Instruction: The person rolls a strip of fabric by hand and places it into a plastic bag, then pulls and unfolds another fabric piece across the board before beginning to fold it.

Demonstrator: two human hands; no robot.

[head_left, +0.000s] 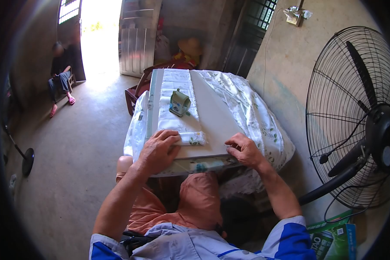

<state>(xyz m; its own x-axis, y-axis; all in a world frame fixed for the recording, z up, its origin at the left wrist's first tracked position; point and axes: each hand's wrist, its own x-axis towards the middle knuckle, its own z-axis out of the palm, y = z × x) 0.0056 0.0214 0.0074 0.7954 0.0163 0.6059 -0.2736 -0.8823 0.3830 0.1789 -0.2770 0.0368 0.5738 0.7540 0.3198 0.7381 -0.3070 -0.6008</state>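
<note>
A strip of white cloth (174,89) with faint patterning runs lengthwise along a white board (219,115), its near end folded over into a band (190,138) with a green leaf print. My left hand (160,149) lies on the left end of that band, fingers stretched out and thumb apart. Near the board's front right edge is my right hand (245,149), its fingers curled and thumb and forefinger close together; whatever they pinch is too small to make out. A small green boxy object (179,103) sits on the strip beyond my left hand.
A floral cloth (258,108) under clear plastic drapes the table. At right stands a large black fan (355,117), with a green printed box (331,240) below it. A wooden chair (133,97) is behind the table. A seated person (61,71) is near the open doorway.
</note>
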